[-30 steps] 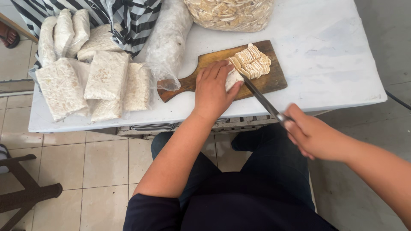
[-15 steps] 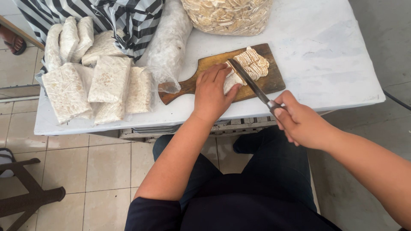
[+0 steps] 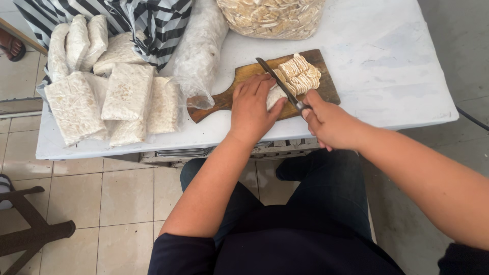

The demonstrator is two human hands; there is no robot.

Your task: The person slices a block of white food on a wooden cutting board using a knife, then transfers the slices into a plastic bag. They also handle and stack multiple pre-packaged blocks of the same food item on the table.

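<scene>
Clear plastic packs of pale blocks (image 3: 104, 86): stacked at table's left. Black-and-white striped bag (image 3: 153, 23): behind them. Clear bag of slices (image 3: 272, 15): far edge.

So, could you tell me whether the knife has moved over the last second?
Yes. The knife has gone forward over the wooden cutting board: its blade now lies across the board beside the slices, and the right hand has come up to the board's near edge.

Open white tabletop (image 3: 387, 66) lies right of the wooden cutting board (image 3: 239, 76), giving free passage there. Behind the board, a large clear bag of chips (image 3: 272, 15) blocks the far edge. To its left, a clear plastic bag (image 3: 196, 51) and stacked wrapped blocks (image 3: 109, 94) crowd the surface.
</scene>
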